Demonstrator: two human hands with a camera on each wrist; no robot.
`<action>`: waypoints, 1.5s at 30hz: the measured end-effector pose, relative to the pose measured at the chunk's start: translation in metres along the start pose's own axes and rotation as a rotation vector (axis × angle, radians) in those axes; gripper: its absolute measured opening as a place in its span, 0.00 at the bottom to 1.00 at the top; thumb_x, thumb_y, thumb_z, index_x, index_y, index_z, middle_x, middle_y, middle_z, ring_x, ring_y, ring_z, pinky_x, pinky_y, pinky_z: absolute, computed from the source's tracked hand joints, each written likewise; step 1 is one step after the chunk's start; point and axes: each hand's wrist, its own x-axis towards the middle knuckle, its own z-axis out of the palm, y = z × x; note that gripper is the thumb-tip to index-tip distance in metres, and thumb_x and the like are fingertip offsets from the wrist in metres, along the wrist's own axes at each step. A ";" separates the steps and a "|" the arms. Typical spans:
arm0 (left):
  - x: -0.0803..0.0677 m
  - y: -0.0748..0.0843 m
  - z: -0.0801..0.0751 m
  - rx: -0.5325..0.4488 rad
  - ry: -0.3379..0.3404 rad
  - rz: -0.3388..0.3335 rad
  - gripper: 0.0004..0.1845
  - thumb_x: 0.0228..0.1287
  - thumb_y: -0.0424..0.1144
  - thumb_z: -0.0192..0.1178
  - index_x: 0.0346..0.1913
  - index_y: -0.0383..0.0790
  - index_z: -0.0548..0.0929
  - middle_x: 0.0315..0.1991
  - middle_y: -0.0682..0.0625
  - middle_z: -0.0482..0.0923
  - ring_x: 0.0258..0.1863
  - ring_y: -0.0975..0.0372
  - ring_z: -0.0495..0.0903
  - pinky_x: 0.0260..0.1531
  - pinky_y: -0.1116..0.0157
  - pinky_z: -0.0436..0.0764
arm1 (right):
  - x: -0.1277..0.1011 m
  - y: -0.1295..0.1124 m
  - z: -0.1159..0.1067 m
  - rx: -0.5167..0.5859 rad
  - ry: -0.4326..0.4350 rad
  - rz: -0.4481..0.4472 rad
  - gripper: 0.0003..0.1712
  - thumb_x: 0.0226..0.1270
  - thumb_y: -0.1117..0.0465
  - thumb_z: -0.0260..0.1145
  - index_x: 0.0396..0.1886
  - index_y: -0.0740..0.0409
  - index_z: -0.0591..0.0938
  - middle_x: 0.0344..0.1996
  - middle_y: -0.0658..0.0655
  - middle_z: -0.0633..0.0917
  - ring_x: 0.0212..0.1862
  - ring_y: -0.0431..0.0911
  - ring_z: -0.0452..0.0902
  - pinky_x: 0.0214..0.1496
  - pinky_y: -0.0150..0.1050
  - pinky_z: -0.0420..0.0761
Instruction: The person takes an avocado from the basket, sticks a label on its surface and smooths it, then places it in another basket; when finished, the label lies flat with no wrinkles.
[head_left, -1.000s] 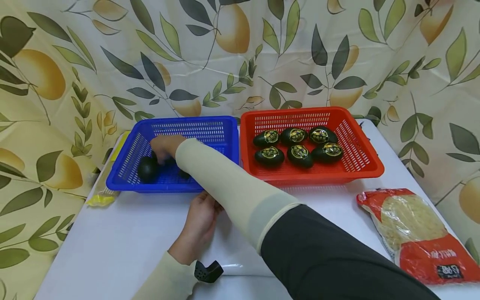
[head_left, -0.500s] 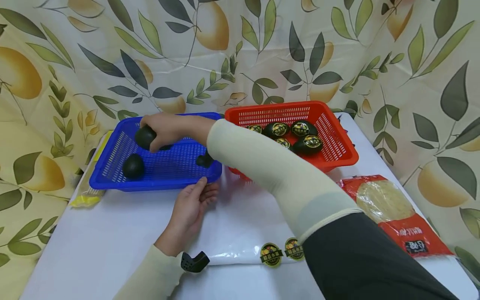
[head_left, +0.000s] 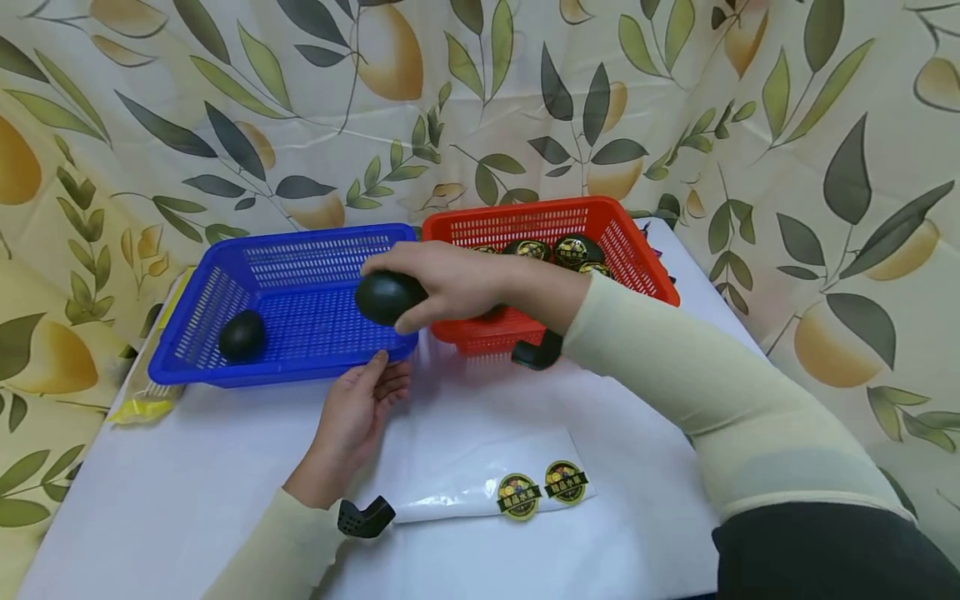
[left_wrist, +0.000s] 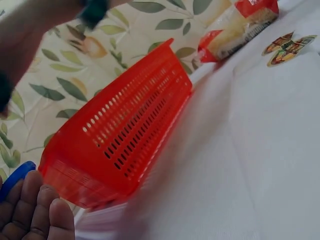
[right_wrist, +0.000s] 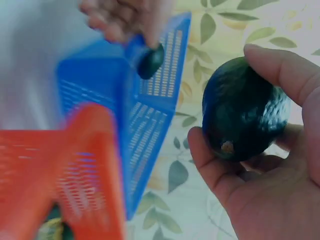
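My right hand grips a dark green avocado above the right end of the blue basket. In the right wrist view the thumb and fingers curl round this avocado, which carries no sticker on its visible side. My left hand is at the front right rim of the blue basket, its fingers loosely bent with nothing in them. Whether its thumb touches the rim I cannot tell. A second avocado lies at the left inside the blue basket.
A red basket behind my right arm holds several avocados with gold-black stickers. Two such stickers sit on a white sheet in front. A yellow-edged packet lies left; a red bag shows in the left wrist view.
My right hand has lifted an avocado out of the blue basket's left side and carried it rightward. My left hand has eased from its bent pose by the rim. The head view has turned right.
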 end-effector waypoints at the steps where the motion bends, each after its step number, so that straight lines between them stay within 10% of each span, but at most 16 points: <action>1: 0.000 0.000 0.000 0.004 0.000 0.004 0.26 0.85 0.48 0.47 0.61 0.25 0.78 0.45 0.49 0.87 0.55 0.50 0.82 0.51 0.64 0.85 | -0.012 0.001 0.005 0.000 -0.001 0.009 0.37 0.69 0.51 0.73 0.74 0.45 0.70 0.65 0.51 0.76 0.62 0.45 0.73 0.63 0.42 0.77; 8: -0.001 0.001 -0.002 0.010 0.018 -0.006 0.25 0.84 0.49 0.48 0.59 0.27 0.80 0.45 0.48 0.88 0.51 0.54 0.84 0.48 0.67 0.86 | -0.074 0.013 0.063 0.046 -0.044 0.106 0.34 0.66 0.55 0.75 0.69 0.46 0.73 0.58 0.47 0.80 0.58 0.43 0.76 0.64 0.42 0.78; 18: -0.007 -0.002 0.000 0.142 0.019 -0.001 0.25 0.83 0.49 0.51 0.62 0.29 0.79 0.52 0.42 0.85 0.50 0.56 0.84 0.49 0.67 0.85 | -0.092 0.050 0.124 -0.015 -0.061 0.176 0.41 0.65 0.56 0.77 0.74 0.60 0.70 0.65 0.56 0.79 0.65 0.48 0.75 0.72 0.46 0.74; 26: -0.068 -0.017 0.045 1.227 -0.469 0.434 0.24 0.66 0.52 0.71 0.59 0.43 0.84 0.57 0.48 0.84 0.57 0.55 0.81 0.58 0.52 0.81 | -0.098 0.055 0.128 -0.019 -0.038 0.183 0.45 0.66 0.55 0.76 0.77 0.59 0.66 0.71 0.58 0.75 0.69 0.50 0.73 0.75 0.48 0.72; 30: -0.077 -0.034 0.061 1.542 -0.529 0.557 0.36 0.60 0.59 0.74 0.66 0.44 0.80 0.66 0.43 0.76 0.65 0.51 0.76 0.63 0.50 0.78 | -0.099 0.052 0.126 -0.026 -0.044 0.205 0.47 0.65 0.54 0.77 0.79 0.58 0.65 0.76 0.58 0.70 0.74 0.52 0.68 0.78 0.50 0.68; 40: -0.073 -0.053 0.058 1.459 -0.474 0.651 0.21 0.67 0.49 0.71 0.58 0.44 0.87 0.56 0.50 0.86 0.56 0.56 0.83 0.54 0.54 0.84 | -0.113 0.044 0.124 0.005 -0.012 0.245 0.48 0.66 0.49 0.75 0.81 0.52 0.63 0.78 0.54 0.68 0.77 0.51 0.64 0.78 0.52 0.68; 45: -0.074 -0.047 0.058 1.377 -0.415 0.708 0.08 0.66 0.40 0.71 0.46 0.49 0.92 0.43 0.57 0.91 0.44 0.63 0.88 0.42 0.60 0.87 | -0.138 0.026 0.118 -0.029 0.135 0.165 0.31 0.71 0.46 0.71 0.71 0.46 0.77 0.69 0.48 0.76 0.72 0.46 0.67 0.71 0.48 0.76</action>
